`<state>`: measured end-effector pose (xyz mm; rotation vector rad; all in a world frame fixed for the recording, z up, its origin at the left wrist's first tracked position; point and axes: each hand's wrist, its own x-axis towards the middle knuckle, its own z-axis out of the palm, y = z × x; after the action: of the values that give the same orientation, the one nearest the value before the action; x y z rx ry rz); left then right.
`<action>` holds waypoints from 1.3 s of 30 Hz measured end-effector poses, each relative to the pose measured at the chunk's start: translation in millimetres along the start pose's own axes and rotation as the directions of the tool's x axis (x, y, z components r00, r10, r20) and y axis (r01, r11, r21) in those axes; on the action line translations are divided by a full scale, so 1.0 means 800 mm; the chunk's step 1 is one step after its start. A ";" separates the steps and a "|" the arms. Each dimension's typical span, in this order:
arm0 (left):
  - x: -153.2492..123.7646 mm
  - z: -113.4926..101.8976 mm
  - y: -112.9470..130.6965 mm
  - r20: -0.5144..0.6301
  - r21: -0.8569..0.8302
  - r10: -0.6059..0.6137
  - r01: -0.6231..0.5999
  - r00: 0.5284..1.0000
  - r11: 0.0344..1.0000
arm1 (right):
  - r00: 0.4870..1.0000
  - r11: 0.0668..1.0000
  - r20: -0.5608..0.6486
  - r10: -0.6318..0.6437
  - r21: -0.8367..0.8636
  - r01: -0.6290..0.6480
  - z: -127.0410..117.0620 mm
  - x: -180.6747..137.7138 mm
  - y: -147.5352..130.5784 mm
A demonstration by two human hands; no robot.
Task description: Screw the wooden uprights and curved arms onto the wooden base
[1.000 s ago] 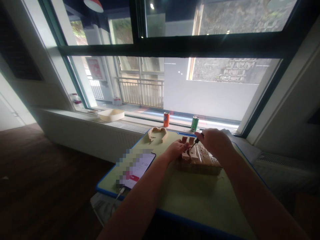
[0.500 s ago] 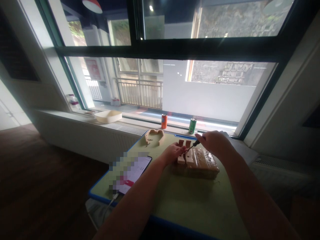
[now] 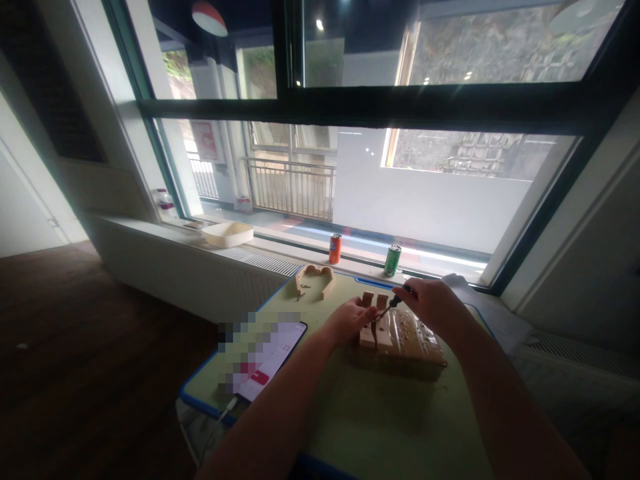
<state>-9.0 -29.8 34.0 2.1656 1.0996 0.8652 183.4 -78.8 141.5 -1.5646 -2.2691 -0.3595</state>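
My right hand (image 3: 431, 299) is closed round the dark handle of a screwdriver (image 3: 395, 302), which slants down to the left. Its tip meets the fingertips of my left hand (image 3: 350, 321), which are pinched together; whatever they hold is too small to make out. Under both hands, two pale shaped wooden pieces (image 3: 384, 341) with holes lie side by side. They rest on a brown block (image 3: 415, 341) wrapped in shiny clear film. Farther back on the table lies a curved wooden piece (image 3: 328, 285), with small metal bits (image 3: 300, 297) by it.
The pale green table (image 3: 380, 420) has a blue edge. At its left lies a phone (image 3: 273, 357) with a cable. On the window sill stand an orange can (image 3: 335, 249), a green can (image 3: 393, 261) and a cream tray (image 3: 227, 235). A bottle (image 3: 165, 202) is in the corner.
The whole view has shifted, so things sit slightly lower and farther right. Both hands keep their places at the wooden pieces, the screwdriver still in my right hand.
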 end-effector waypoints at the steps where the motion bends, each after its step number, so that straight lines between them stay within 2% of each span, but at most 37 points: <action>1: 0.000 0.000 -0.001 0.000 0.001 0.004 -0.004 1.000 1.000 | 1.000 0.999 -0.006 0.020 -0.033 -0.020 0.001 0.001 -0.001; 3: 0.001 0.001 -0.002 0.000 -0.003 0.022 -0.022 1.000 1.000 | 0.997 0.997 -0.047 0.054 -0.057 -0.056 0.005 0.002 -0.005; 7: 0.002 0.002 -0.005 0.006 -0.010 0.038 -0.038 0.999 0.999 | 0.993 0.998 -0.103 0.065 0.006 -0.065 0.017 0.004 -0.017; 12: 0.004 0.003 -0.009 0.009 0.000 0.027 -0.027 1.000 1.000 | 0.996 0.996 -0.011 0.086 0.008 -0.086 0.013 -0.002 -0.023; 15: 0.004 0.004 -0.009 -0.010 0.020 0.052 -0.052 0.999 0.998 | 0.994 0.993 0.060 0.090 -0.078 -0.085 0.002 -0.008 -0.024; 18: 0.003 0.004 -0.007 -0.021 0.049 0.072 -0.070 0.997 0.996 | 0.995 0.982 0.028 0.098 -0.167 -0.092 -0.002 -0.008 -0.028; 22: 0.002 0.005 -0.004 -0.043 0.072 0.079 -0.076 0.996 0.994 | 0.995 0.988 -0.028 0.092 -0.119 -0.094 0.009 -0.005 -0.036; 27: 0.000 0.007 -0.006 -0.051 0.089 0.070 -0.065 0.996 0.994 | 0.997 0.997 0.024 0.071 -0.028 -0.071 0.010 -0.008 -0.029; 31: -0.001 0.006 -0.008 -0.040 0.084 0.075 -0.072 0.996 0.994 | 0.994 0.992 0.078 0.082 -0.099 -0.074 0.001 -0.010 -0.020; 34: 0.000 0.006 -0.008 -0.037 0.079 0.063 -0.060 0.997 0.995 | 0.993 0.985 0.032 0.114 -0.136 -0.109 0.003 -0.008 -0.022; 37: 0.000 0.006 -0.006 -0.043 0.088 0.050 -0.046 0.998 0.995 | 0.990 0.987 -0.052 0.132 -0.086 -0.136 0.011 -0.004 -0.024; 39: 0.000 0.006 -0.006 -0.046 0.097 0.044 -0.039 0.998 0.995 | 0.991 0.990 -0.039 0.130 -0.046 -0.132 0.014 -0.004 -0.021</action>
<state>-7.4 -28.2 27.6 2.2638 1.1446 0.9042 167.1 -83.0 130.3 -1.7075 -2.1322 -0.4055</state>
